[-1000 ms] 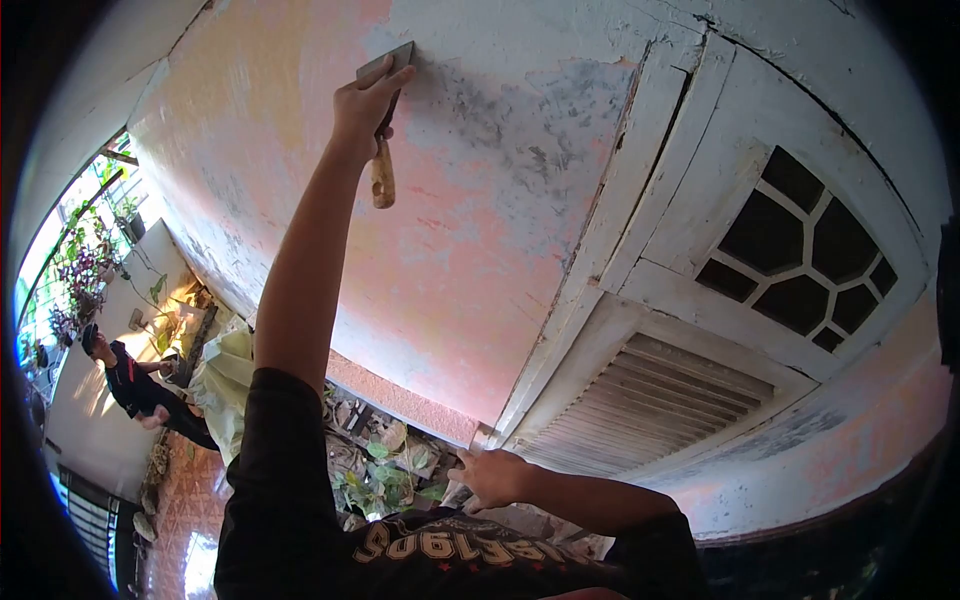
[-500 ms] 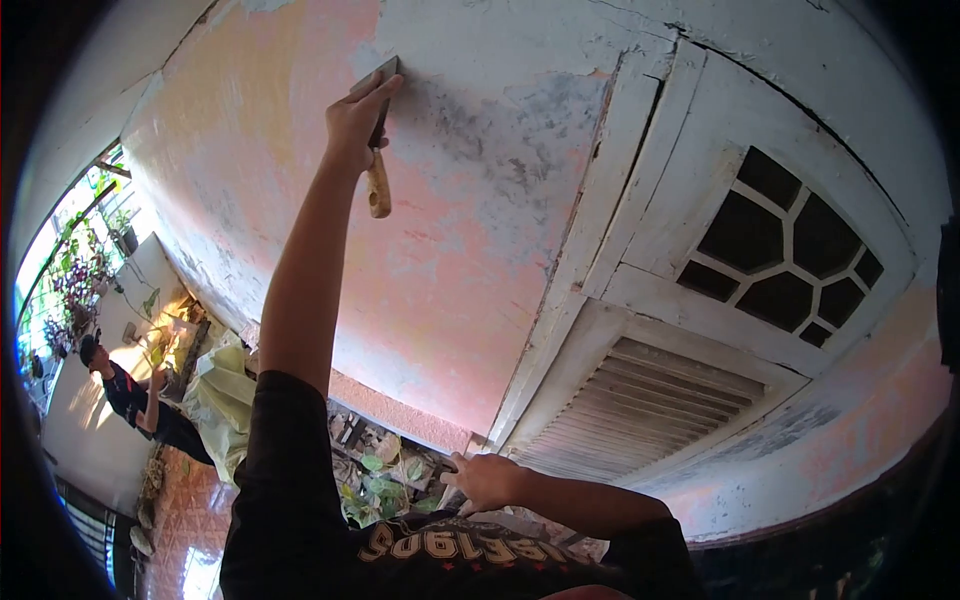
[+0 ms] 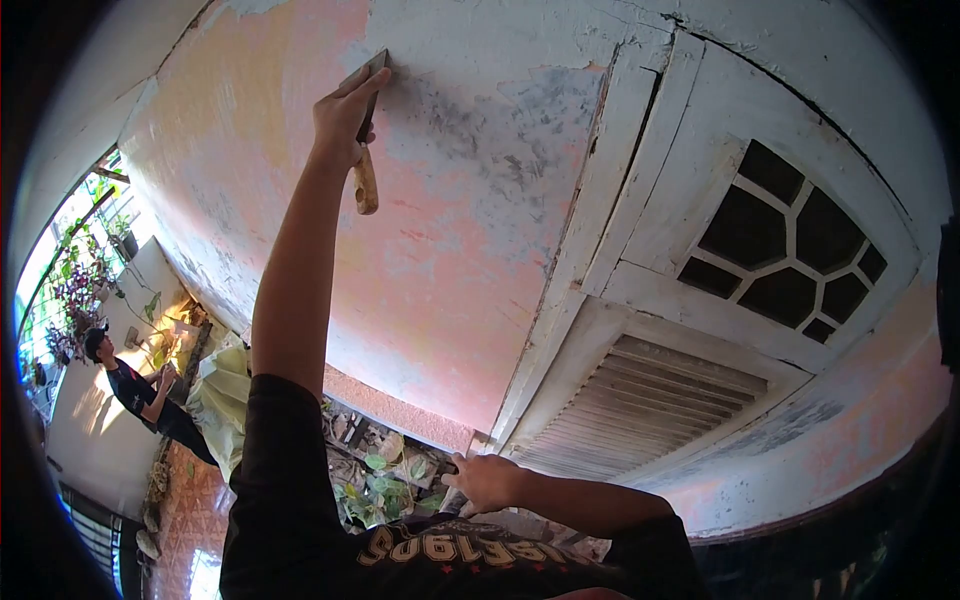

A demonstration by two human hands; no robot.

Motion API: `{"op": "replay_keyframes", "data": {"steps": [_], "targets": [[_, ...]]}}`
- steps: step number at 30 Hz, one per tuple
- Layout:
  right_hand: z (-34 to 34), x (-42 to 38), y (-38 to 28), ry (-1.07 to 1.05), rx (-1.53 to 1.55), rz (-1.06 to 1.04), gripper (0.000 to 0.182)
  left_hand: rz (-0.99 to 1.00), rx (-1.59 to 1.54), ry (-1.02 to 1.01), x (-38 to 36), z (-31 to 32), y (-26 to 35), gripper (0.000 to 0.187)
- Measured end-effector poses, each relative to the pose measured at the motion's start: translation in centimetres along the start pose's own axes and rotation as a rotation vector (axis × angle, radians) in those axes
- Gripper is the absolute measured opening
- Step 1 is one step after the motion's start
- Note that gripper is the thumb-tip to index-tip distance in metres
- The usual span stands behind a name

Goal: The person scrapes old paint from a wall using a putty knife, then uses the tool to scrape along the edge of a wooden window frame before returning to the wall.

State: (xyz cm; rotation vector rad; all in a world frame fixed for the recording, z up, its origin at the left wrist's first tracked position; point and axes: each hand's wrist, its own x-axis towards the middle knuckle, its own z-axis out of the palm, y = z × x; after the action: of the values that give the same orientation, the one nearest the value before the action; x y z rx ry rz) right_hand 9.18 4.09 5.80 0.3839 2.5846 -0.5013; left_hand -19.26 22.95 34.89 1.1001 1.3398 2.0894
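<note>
My left hand [image 3: 343, 118] is raised against the wall and closed around a scraper [image 3: 366, 180] with a wooden handle. The handle hangs below my fist, and the metal blade's tip lies at the edge between white paint and the pinkish, patchy surface. One finger stretches along the blade. The wall [image 3: 430, 270] shows worn pink, yellow and grey areas under the white coat. Lower down, in front of my chest, my right hand [image 3: 487, 482] is closed with its fingers curled. Whatever it holds, if anything, is hidden from this angle.
A white wooden frame with a louvred panel [image 3: 640, 390] and a dark patterned grille [image 3: 790, 240] stands to the right. Leafy plants [image 3: 385, 495] and rubble lie below. At the left are a person [image 3: 135, 390], a pale green sheet [image 3: 220, 400] and a tiled floor [image 3: 185, 510].
My left hand and the scraper have shifted slightly left and up along the wall. My right hand stays in place. The person at left has brought their hands together in front.
</note>
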Motion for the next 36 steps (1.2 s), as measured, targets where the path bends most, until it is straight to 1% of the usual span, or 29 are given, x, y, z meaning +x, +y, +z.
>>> {"op": "replay_keyframes", "data": {"steps": [4, 6, 7, 10, 12, 16, 18, 19, 21, 25, 27, 28, 31, 33, 36], "targets": [[-0.1, 0.1, 0.1, -0.012, 0.026, 0.016, 0.070, 0.004, -0.013, -0.024, 0.0, 0.0, -0.8, 0.059], [-0.1, 0.2, 0.1, -0.027, 0.019, 0.010, 0.070, 0.046, 0.025, 0.041, 0.4, 0.3, -0.2, 0.059], [-0.1, 0.1, 0.3, -0.028, 0.015, 0.013, 0.070, 0.047, 0.021, 0.042, 0.5, 0.4, -0.1, 0.059], [0.1, 0.3, 0.1, -0.007, 0.021, -0.002, 0.071, 0.045, -0.006, 0.016, 0.2, -0.1, -0.5, 0.060], [-0.1, 0.4, 0.1, -0.051, 0.021, 0.023, 0.071, 0.039, 0.020, -0.014, -0.2, -0.3, -1.0, 0.060], [0.0, 0.4, 0.1, -0.061, 0.017, 0.023, 0.070, 0.028, 0.064, 0.005, 0.6, -0.3, -0.7, 0.060], [0.0, 0.2, 0.1, -0.022, 0.009, 0.024, 0.069, 0.062, -0.001, -0.023, 1.1, -0.2, -0.7, 0.060], [0.0, 0.2, 0.0, -0.027, 0.010, 0.020, 0.069, 0.058, 0.001, -0.018, 1.1, -0.1, -1.1, 0.060], [-0.2, 0.1, 0.1, -0.037, 0.005, 0.020, 0.069, 0.115, -0.062, 0.005, 1.0, 0.3, -1.9, 0.060], [-0.5, -0.1, -0.3, -0.070, 0.014, 0.054, 0.069, 0.072, -0.085, -0.006, 0.9, 0.5, -1.4, 0.060], [-0.3, 0.0, -0.1, -0.054, -0.006, 0.042, 0.069, 0.077, -0.104, 0.089, 0.8, 1.3, -1.0, 0.060], [-0.3, 0.0, -0.2, -0.057, -0.005, 0.039, 0.069, 0.074, -0.102, 0.091, 0.7, 1.3, -1.4, 0.060], [-0.3, -0.2, 0.0, -0.057, 0.003, 0.034, 0.070, 0.110, -0.182, 0.043, 0.3, 1.3, -2.2, 0.059], [-0.4, -0.4, -0.1, -0.028, 0.019, 0.036, 0.069, 0.055, -0.133, 0.036, 0.3, 0.9, -1.9, 0.059], [-0.9, -0.5, -0.3, -0.051, 0.038, 0.048, 0.068, 0.045, -0.126, 0.028, 0.7, 0.8, -1.1, 0.060]]}}
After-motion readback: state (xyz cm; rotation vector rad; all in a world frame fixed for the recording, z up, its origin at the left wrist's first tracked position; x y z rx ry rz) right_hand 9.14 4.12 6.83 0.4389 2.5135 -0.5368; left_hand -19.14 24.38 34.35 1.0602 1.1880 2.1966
